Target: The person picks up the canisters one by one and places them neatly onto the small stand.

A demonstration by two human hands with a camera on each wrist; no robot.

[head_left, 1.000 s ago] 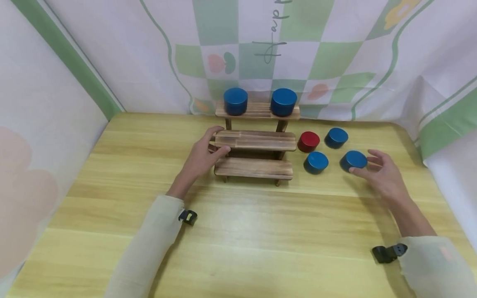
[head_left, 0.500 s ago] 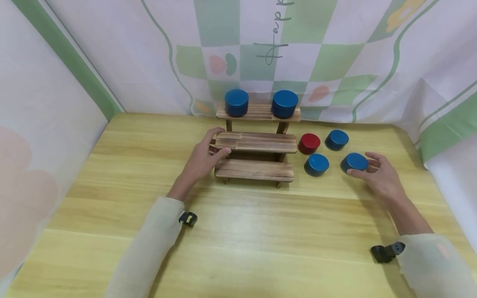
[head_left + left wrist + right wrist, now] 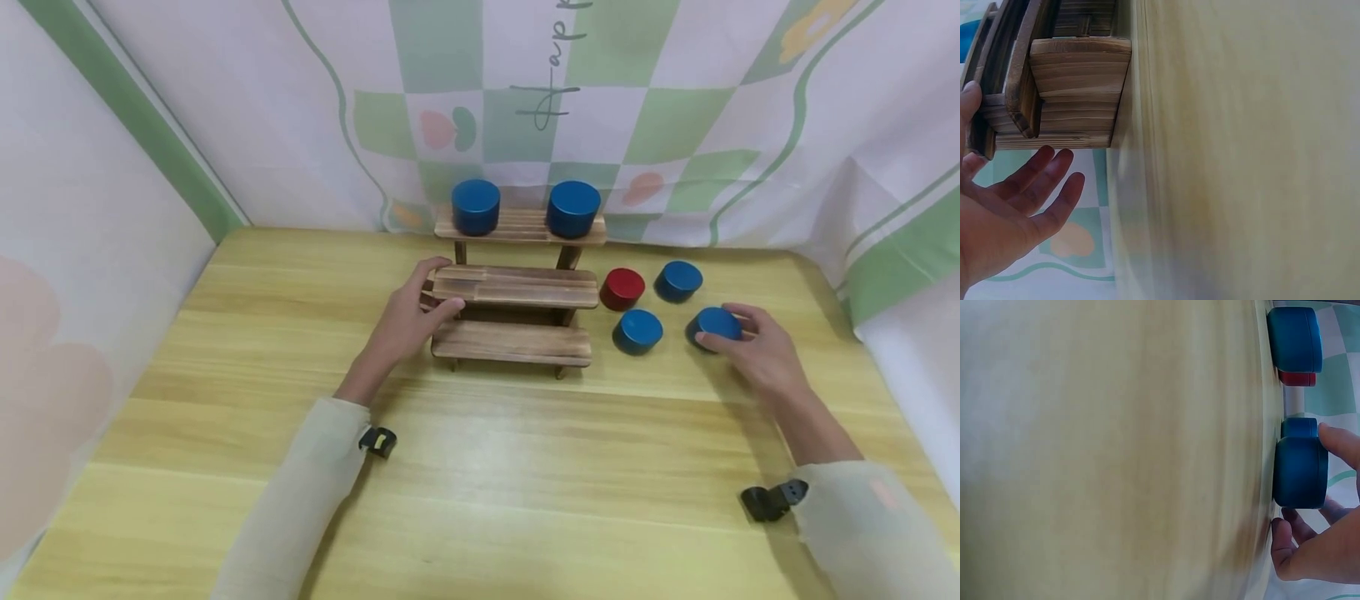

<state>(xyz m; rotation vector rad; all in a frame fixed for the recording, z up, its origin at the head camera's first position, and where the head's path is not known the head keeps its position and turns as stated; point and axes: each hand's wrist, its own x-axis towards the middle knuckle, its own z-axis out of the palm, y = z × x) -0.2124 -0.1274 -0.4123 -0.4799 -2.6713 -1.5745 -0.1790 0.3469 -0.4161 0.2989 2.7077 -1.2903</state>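
Blue tin (image 3: 716,320), frame right: my half-curled right hand (image 3: 763,352) grips it, left hand (image 3: 407,321) pinches rack (image 3: 521,287); likely grasping, next needing a steady lift.

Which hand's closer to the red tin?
Right. The right hand curls around the rightmost blue tin, right of the red tin; the left hand is left of it, holding the wooden stand.

The head view is bright and even, with a pale soft glare on the table (image 3: 487,450) at 6 o'clock. Light falls from above: the blue tins (image 3: 637,327) have lit tops and darker sides. Soft shadows lie beside the sleeves at 4 and 7 o'clock. The 2 wrist views look dimmer and hazier, their wood grain smeared.
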